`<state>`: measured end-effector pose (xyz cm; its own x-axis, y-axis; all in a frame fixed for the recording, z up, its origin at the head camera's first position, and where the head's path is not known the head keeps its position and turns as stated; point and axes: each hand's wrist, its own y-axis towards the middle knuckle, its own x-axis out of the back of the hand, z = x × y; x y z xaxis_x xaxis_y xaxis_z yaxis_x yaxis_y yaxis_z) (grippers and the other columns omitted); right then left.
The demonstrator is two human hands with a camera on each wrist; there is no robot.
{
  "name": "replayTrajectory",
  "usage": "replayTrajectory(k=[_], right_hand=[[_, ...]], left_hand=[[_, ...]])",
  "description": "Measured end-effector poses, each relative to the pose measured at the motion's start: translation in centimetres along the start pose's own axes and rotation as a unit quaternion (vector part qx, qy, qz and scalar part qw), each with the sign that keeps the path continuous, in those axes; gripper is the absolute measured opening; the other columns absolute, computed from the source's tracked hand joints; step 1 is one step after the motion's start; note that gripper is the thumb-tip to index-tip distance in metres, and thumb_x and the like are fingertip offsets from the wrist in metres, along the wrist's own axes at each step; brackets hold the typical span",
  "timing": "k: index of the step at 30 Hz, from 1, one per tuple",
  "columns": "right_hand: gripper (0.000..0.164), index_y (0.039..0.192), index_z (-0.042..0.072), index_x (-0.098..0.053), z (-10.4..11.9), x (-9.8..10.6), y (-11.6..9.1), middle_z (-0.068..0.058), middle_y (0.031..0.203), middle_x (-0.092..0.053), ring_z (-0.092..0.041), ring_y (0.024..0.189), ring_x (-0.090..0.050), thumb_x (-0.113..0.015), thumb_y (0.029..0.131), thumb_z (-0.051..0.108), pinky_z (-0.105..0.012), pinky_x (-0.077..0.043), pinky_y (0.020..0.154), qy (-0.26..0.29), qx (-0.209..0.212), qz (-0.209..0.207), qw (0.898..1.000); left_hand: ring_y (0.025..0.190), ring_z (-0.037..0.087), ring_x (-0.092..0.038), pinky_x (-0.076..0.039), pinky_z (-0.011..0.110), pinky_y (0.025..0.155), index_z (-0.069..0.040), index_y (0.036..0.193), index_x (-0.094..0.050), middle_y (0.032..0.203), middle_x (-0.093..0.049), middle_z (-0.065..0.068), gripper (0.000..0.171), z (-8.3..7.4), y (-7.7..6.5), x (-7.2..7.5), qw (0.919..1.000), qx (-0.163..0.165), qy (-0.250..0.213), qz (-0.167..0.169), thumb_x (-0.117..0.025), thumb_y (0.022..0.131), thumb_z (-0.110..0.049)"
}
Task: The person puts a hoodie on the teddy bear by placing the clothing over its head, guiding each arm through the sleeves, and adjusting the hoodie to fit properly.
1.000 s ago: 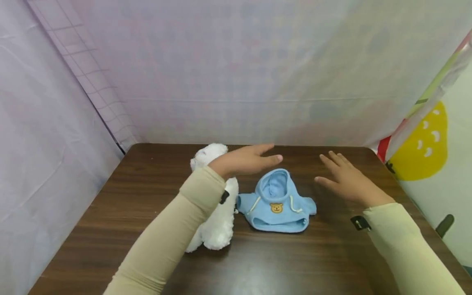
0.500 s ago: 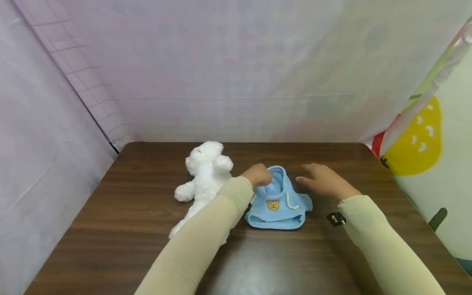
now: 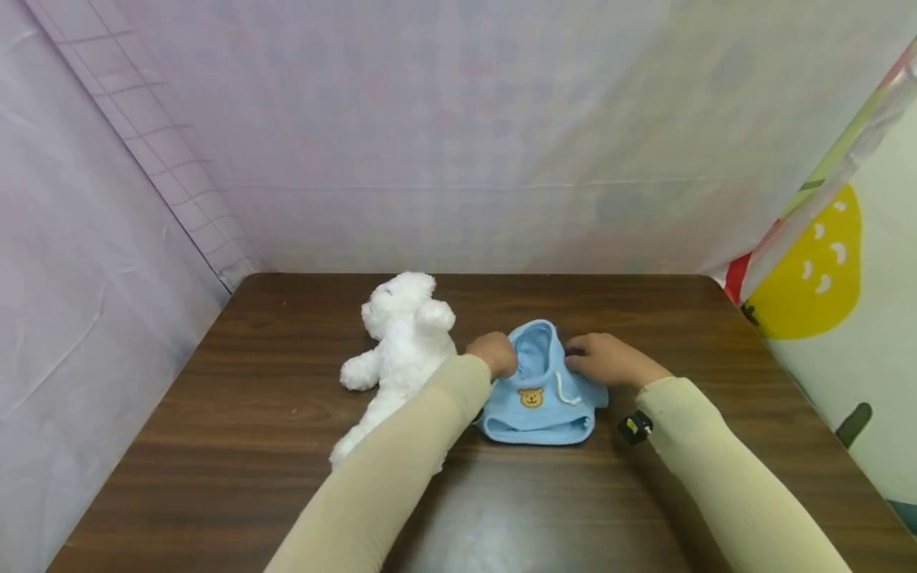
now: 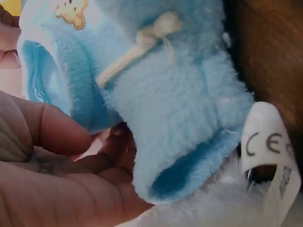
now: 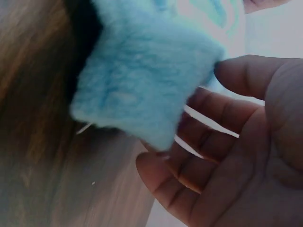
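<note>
A small light-blue toy hoodie with a bear-face patch and cream drawstrings lies on the brown table, hood pointing away from me. At its left shoulder my left hand holds the cloth; in the left wrist view the thumb is in front and the fingers pass behind the sleeve. My right hand pinches the opposite side, its thumb at the cloth's edge and fingers partly behind the fleecy sleeve. A white plush toy lies left of the hoodie, partly covered by my left forearm.
The dark wood table ends at a pale patterned cloth backdrop. Another curtain hangs at the left. A white tag sticks up beside the plush in the left wrist view.
My left hand has come off the plush side, passed over the hood opening and settled at the hoodie's left shoulder. My right hand has moved left and down onto the hoodie's right side.
</note>
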<state>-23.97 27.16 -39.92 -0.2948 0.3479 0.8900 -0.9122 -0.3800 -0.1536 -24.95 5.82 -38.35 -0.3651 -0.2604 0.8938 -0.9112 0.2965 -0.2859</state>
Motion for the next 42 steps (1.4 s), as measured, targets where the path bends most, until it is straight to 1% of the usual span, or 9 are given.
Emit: replayTrajectory(k=[6, 9, 15, 18, 21, 27, 31, 37, 42], right_hand=[[0.036, 0.125, -0.008, -0.061, 0.3, 0.5, -0.2, -0.019, 0.115, -0.066, -0.029, 0.101, -0.062, -0.054, 0.097, 0.014, -0.049, -0.051, 0.087, 0.025, 0.004, 0.025, 0.999], [0.031, 0.12, -0.005, -0.063, 0.3, 0.4, -0.2, -0.014, 0.108, -0.067, -0.024, 0.091, -0.063, -0.058, 0.097, 0.015, -0.044, -0.052, 0.08, 0.03, 0.004, 0.022, 0.999], [0.007, 0.095, 0.006, -0.066, 0.1, 0.2, -0.4, -0.004, 0.083, -0.062, -0.017, 0.073, -0.057, -0.059, 0.095, 0.009, -0.034, -0.048, 0.064, 0.026, 0.02, -0.007, 0.999], [0.006, 0.09, 0.008, -0.064, 0.0, 0.2, -0.6, -0.002, 0.079, -0.06, -0.017, 0.07, -0.056, -0.06, 0.094, 0.008, -0.033, -0.047, 0.063, 0.023, 0.023, -0.02, 0.999], [0.005, 0.09, 0.007, -0.062, -0.1, 0.2, -0.8, -0.002, 0.077, -0.059, -0.018, 0.069, -0.054, -0.059, 0.094, 0.007, -0.034, -0.045, 0.062, 0.02, 0.028, -0.047, 0.998], [0.011, 0.107, 0.002, -0.057, -0.5, 0.5, -1.3, -0.009, 0.082, -0.06, -0.023, 0.07, -0.055, -0.053, 0.101, 0.01, -0.035, -0.045, 0.059, 0.044, -0.011, -0.133, 0.99], [0.016, 0.112, 0.002, -0.056, -0.5, 0.9, -1.7, -0.013, 0.086, -0.061, -0.026, 0.072, -0.057, -0.05, 0.104, 0.014, -0.037, -0.046, 0.06, 0.049, -0.033, -0.169, 0.984], [0.014, 0.112, 0.004, -0.056, -0.4, 1.4, -2.0, -0.013, 0.09, -0.062, -0.027, 0.075, -0.057, -0.051, 0.103, 0.014, -0.038, -0.047, 0.063, 0.049, -0.024, -0.18, 0.982], [0.019, 0.115, 0.001, -0.055, -0.6, 1.2, -2.1, -0.014, 0.095, -0.064, -0.027, 0.082, -0.06, -0.055, 0.097, 0.006, -0.041, -0.051, 0.068, 0.062, -0.006, -0.124, 0.99]], left_hand=[[0.079, 0.018, -0.052, -0.049, 0.027, 0.074, -0.003, 0.102, -0.068, 0.096, -0.065, 0.007, 0.019, -0.1, -0.1, 0.3, 0.9983, -0.058, -0.003, -0.011, -0.061, 0.084, 0.0], [0.08, 0.019, -0.052, -0.048, 0.027, 0.074, -0.004, 0.107, -0.069, 0.099, -0.065, 0.007, 0.027, -0.2, -0.3, 0.4, 0.9969, -0.071, -0.028, -0.016, -0.062, 0.082, 0.002], [0.08, 0.021, -0.055, -0.051, 0.031, 0.075, -0.002, 0.096, -0.068, 0.094, -0.065, 0.009, 0.015, 0.3, -1.0, 0.2, 0.9981, -0.038, -0.048, -0.01, -0.062, 0.082, -0.001], [0.078, 0.021, -0.057, -0.052, 0.032, 0.074, -0.003, 0.087, -0.067, 0.09, -0.064, 0.01, 0.007, 0.5, -1.1, 0.1, 0.9986, -0.021, -0.049, -0.004, -0.061, 0.084, -0.003], [0.078, 0.021, -0.058, -0.052, 0.033, 0.075, -0.003, 0.086, -0.067, 0.09, -0.065, 0.01, 0.007, 0.6, -1.0, 0.1, 0.9973, -0.025, -0.067, -0.018, -0.06, 0.085, -0.003], [0.086, 0.025, -0.065, -0.053, 0.038, 0.078, -0.003, 0.1, -0.071, 0.099, -0.07, 0.012, 0.018, 0.8, -0.4, -0.1, 0.989, -0.026, -0.106, -0.1, -0.057, 0.091, -0.011], [0.089, 0.028, -0.067, -0.053, 0.04, 0.077, -0.007, 0.095, -0.07, 0.098, -0.071, 0.011, 0.017, 0.9, -0.1, -0.3, 0.9808, -0.023, -0.123, -0.15, -0.056, 0.093, -0.014], [0.089, 0.029, -0.067, -0.052, 0.042, 0.075, -0.01, 0.087, -0.064, 0.097, -0.071, 0.011, 0.015, 0.8, -0.5, -0.2, 0.9746, -0.037, -0.145, -0.166, -0.055, 0.096, -0.017], [0.093, 0.028, -0.066, -0.052, 0.04, 0.079, -0.007, 0.097, -0.066, 0.102, -0.07, 0.012, 0.012, 0.8, -1.0, -0.2, 0.9805, -0.039, -0.124, -0.147, -0.055, 0.094, -0.011]])
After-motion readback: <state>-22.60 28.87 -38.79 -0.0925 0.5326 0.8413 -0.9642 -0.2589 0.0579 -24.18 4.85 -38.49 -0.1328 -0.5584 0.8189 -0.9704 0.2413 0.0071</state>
